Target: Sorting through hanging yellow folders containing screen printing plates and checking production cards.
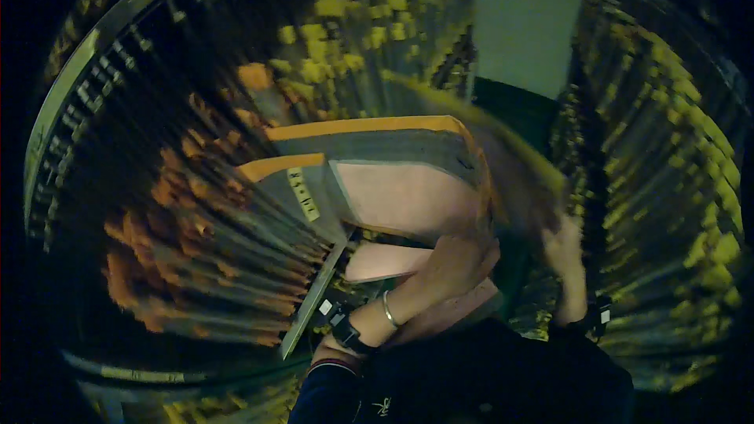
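Observation:
My left hand (465, 261) is closed on the lower right edge of a large flat panel (404, 188), grey and pale pink with an orange border. Its fingertips are partly hidden. Behind and to the right is a brown sheet (503, 153) with a yellow edge, smeared by motion. Against its lower right end is my right hand (564, 247), blurred, with fingers that look bent onto the sheet. A smaller grey piece (290, 188) with an orange top and a yellow label overlaps the panel's left side. More pale pink pieces (385, 261) show beneath my left forearm.
Many thin orange-edged pieces (188, 220) hang close together on the left. Yellow-topped ones (338, 39) hang at the back, with another dense row (667, 188) on the right. A curved metal rail (55, 118) bounds the left side; a metal bar (314, 298) slants beside my left wrist.

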Tool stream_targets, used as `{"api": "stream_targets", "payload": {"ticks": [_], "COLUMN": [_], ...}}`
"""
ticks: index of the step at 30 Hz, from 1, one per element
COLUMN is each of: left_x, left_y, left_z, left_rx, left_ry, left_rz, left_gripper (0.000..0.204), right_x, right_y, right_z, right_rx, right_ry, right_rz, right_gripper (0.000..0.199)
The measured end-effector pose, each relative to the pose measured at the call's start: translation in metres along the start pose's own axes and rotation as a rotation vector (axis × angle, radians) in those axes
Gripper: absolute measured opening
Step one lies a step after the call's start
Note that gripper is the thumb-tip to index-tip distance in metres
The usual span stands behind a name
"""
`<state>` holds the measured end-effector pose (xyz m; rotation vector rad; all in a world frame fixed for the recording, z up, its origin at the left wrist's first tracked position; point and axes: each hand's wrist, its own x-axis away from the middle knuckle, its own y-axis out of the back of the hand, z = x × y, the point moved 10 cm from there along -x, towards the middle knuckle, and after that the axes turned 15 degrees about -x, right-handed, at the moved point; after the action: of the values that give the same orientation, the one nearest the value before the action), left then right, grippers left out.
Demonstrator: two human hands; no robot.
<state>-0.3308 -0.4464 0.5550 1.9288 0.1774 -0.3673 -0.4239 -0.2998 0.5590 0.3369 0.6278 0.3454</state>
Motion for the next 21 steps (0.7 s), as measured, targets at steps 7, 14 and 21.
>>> {"api": "stream_targets", "payload": {"ticks": [7, 14, 21], "left_x": [-0.002, -0.007, -0.044], "left_y": [-0.005, -0.054, -0.116], "left_z": [-0.038, -0.063, -0.106], "left_rx": [0.087, 0.502, 1.048], "left_ry": [-0.151, -0.116, -0.103], "left_rz": [-0.179, 0.123, 0.264], "left_gripper": [0.04, 0.023, 0.019], "right_x": [0.024, 0.04, 0.057], "right_y": [-0.03, -0.001, 0.057], "right_z": [0.067, 0.042, -0.033], "right_rx": [-0.133, -0.082, -0.191], "right_ry": [-0.217, -0.439, -0.511], "right_rz": [0.361, 0.384, 0.019], "right_gripper": [0.038, 0.041, 0.045]}}
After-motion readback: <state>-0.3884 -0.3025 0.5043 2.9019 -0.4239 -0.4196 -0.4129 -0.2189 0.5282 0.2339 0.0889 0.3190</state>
